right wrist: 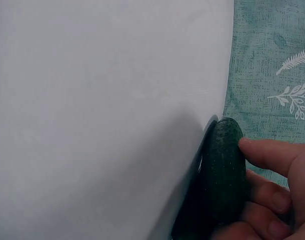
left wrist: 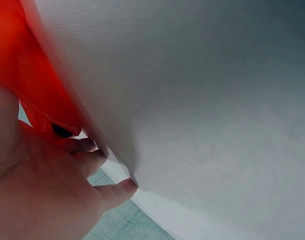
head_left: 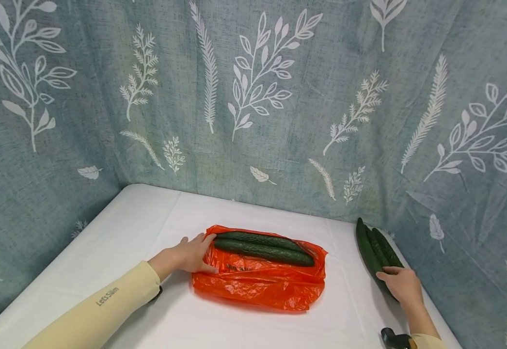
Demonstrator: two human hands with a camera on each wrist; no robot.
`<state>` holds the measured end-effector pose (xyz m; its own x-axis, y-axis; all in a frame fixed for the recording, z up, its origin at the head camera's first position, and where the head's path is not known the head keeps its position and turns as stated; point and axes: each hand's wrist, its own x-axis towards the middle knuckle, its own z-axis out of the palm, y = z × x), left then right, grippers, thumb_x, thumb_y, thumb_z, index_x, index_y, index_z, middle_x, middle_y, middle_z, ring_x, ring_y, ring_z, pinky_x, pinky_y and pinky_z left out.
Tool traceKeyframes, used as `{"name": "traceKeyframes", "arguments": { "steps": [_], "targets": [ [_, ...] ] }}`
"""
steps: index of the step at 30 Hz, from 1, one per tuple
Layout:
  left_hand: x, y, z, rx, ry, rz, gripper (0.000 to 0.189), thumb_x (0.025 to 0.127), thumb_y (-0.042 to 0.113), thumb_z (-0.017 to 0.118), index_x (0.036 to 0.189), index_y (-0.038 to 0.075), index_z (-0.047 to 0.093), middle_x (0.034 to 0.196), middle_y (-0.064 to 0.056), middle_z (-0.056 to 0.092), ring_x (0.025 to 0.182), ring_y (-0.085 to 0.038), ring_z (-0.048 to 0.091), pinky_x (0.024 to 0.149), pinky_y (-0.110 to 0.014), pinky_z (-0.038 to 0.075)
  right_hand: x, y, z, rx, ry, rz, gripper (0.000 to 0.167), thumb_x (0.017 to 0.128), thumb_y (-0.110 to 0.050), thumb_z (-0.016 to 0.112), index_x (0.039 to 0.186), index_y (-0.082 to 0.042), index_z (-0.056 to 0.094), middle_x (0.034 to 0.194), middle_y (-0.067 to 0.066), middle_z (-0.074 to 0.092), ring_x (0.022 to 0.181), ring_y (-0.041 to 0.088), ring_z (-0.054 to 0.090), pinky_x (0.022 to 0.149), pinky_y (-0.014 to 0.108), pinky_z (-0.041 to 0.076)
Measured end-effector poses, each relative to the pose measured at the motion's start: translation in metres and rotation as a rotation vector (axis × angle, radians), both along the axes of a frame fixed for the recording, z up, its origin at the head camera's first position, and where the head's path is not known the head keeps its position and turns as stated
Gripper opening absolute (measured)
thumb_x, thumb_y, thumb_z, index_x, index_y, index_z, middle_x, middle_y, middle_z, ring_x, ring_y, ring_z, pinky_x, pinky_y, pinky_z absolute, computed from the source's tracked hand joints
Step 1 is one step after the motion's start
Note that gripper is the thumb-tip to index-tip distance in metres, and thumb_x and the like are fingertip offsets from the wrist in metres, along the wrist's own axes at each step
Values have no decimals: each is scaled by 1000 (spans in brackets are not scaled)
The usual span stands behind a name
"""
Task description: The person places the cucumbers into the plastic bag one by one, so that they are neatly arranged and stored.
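Two dark green cucumbers (head_left: pixel 258 248) lie side by side on a red plastic bag (head_left: pixel 262 291) in the middle of the table. My left hand (head_left: pixel 194 254) is at the bag's left end, fingers spread, touching the red plastic. In the left wrist view, fingertips of the left hand (left wrist: pixel 47 185) rest on the white tabletop beside the bag. Over at the right edge, my right hand (head_left: pixel 404 287) grips a cucumber (right wrist: pixel 224 170) near its front end, thumb on one side and curled fingers on the other. Other cucumbers (head_left: pixel 388 247) lie against it.
The table (head_left: pixel 149 213) has a white cover. A patterned blue-green curtain (head_left: pixel 218 160) hangs along its back and both sides, close to the cucumbers at right. Dark wrist gear (head_left: pixel 395 338) sits at the right sleeve.
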<state>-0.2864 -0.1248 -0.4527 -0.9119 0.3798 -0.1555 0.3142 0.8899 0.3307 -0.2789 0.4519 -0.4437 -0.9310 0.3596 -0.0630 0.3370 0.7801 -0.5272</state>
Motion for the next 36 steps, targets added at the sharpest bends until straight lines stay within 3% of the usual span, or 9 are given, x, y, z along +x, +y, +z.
{"name": "traceKeyframes", "arguments": {
  "steps": [6, 10, 12, 14, 24, 27, 29, 32, 36],
  "targets": [
    [0, -1, 0, 2, 2, 0, 110, 82, 63, 73, 160, 7, 21, 161, -23, 30, 152, -39, 25, 118, -66, 19, -2, -11, 2, 20, 53, 14, 56, 91, -33, 73, 130, 5, 63, 141, 35, 50, 123, 56, 48, 86, 59, 51],
    [0, -1, -1, 6, -1, -5, 109, 82, 63, 73, 160, 6, 21, 161, -23, 30, 152, -39, 25, 118, -67, 19, -2, -14, -6, -10, 110, 15, 52, 92, -33, 71, 129, 3, 65, 99, 26, 66, 85, 42, 59, 62, 43, 49],
    [0, -1, -1, 6, -1, -4, 109, 82, 63, 73, 160, 7, 21, 162, -23, 30, 152, -38, 25, 119, -66, 19, -2, -14, -10, -35, 133, 19, 50, 94, -31, 69, 130, 3, 64, 77, 13, 59, 69, 28, 51, 55, 37, 40],
    [0, -1, -1, 11, -2, -6, 109, 82, 63, 73, 160, 7, 21, 162, -23, 30, 152, -39, 25, 118, -66, 19, -3, -14, -14, -66, 138, 26, 51, 94, -30, 69, 131, 4, 62, 67, 4, 48, 62, 21, 42, 52, 35, 35],
    [0, -1, -3, 6, 3, -8, 109, 82, 64, 73, 160, 7, 21, 161, -23, 30, 152, -39, 25, 118, -67, 19, -4, -12, -17, -175, 83, 15, 61, 95, -33, 67, 142, 3, 51, 62, -2, 42, 59, 16, 41, 55, 35, 36],
    [-1, -1, -3, 4, 3, -8, 109, 82, 64, 72, 160, 7, 21, 162, -22, 29, 152, -38, 25, 118, -67, 20, -5, -12, -15, -186, 52, -14, 67, 94, -38, 67, 144, 4, 49, 75, 13, 57, 69, 24, 53, 59, 35, 43],
    [0, -1, -3, 4, 4, -8, 109, 82, 65, 72, 160, 7, 21, 162, -23, 29, 152, -38, 25, 118, -67, 20, -4, -12, -14, -192, 23, -29, 73, 93, -44, 67, 144, 5, 49, 104, 28, 63, 87, 36, 61, 64, 35, 47],
    [0, -1, -2, 4, 4, -7, 109, 82, 64, 72, 160, 7, 21, 162, -22, 29, 152, -38, 25, 118, -67, 19, -3, -12, -13, -209, -10, -40, 82, 91, -54, 68, 143, 7, 49, 146, 35, 42, 119, 49, 54, 71, 38, 54],
    [0, 0, -1, 2, 2, -7, 109, 83, 64, 72, 160, 7, 21, 162, -22, 28, 153, -38, 24, 118, -66, 19, -3, -12, -13, -232, -40, -56, 89, 88, -58, 68, 143, 8, 47, 150, 37, 36, 127, 51, 48, 70, 37, 56]
  ]
}}
